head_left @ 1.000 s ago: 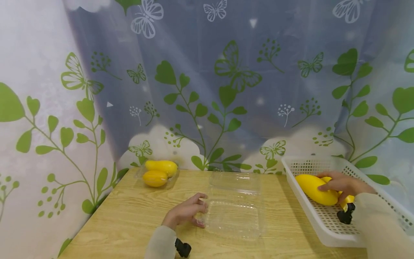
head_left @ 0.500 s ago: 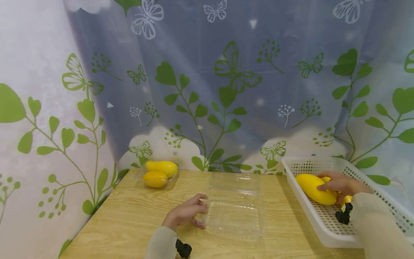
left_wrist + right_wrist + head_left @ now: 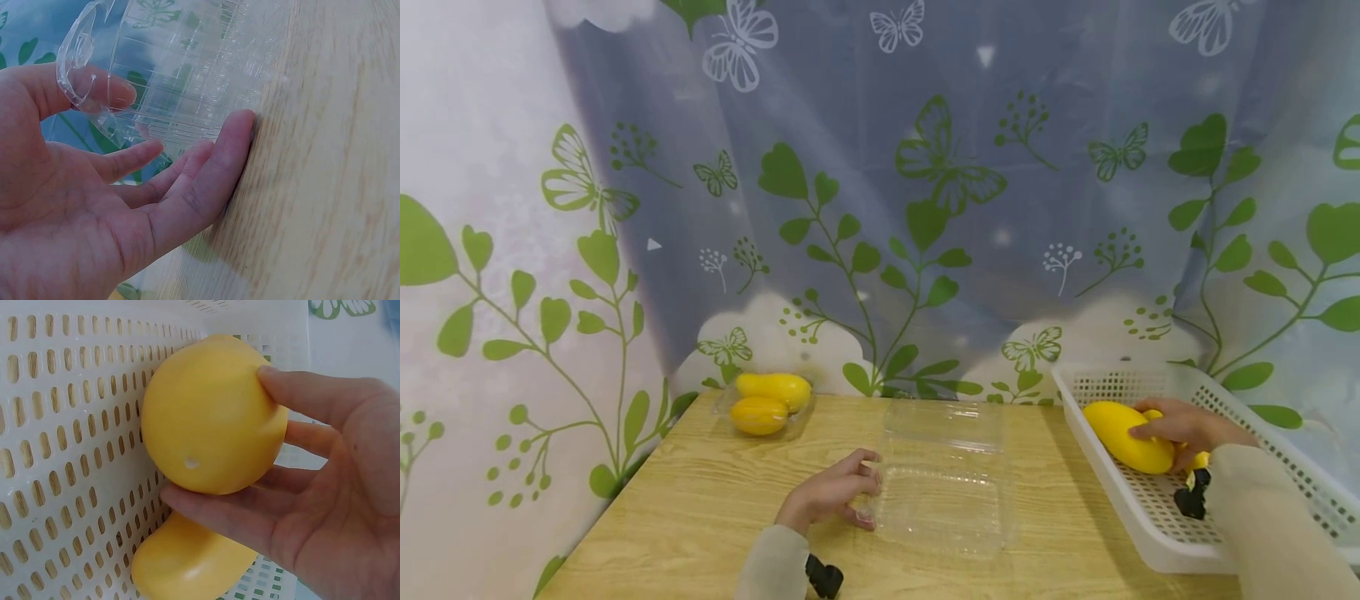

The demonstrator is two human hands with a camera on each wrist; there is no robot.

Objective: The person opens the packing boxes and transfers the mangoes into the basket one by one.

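Note:
In the white basket [image 3: 1157,550], my right hand [image 3: 1195,425] grips a large, smooth, oval yellow fruit [image 3: 1127,437], with the thumb on one side and fingers curled around the other. A pale spot marks the fruit's end in the right wrist view. Below it lies a second yellow piece [image 3: 194,559], curved and partly hidden. My left hand [image 3: 831,492] is at the left edge of a clear plastic clamshell box [image 3: 940,508], which lies with its lid spread back on the table. Loosely spread fingers touch the plastic rim [image 3: 81,69], one of them right at the tabletop.
Another clear box [image 3: 722,408] at the table's back left holds a yellow squash-shaped piece [image 3: 775,388] and a shorter oval one [image 3: 760,416]. Behind the wooden table [image 3: 662,517] hangs a patterned curtain [image 3: 820,100]. The basket has raised, perforated sides.
My right hand and the yellow fruit have shifted slightly left within the basket. My left hand and the clamshell box have stayed in place.

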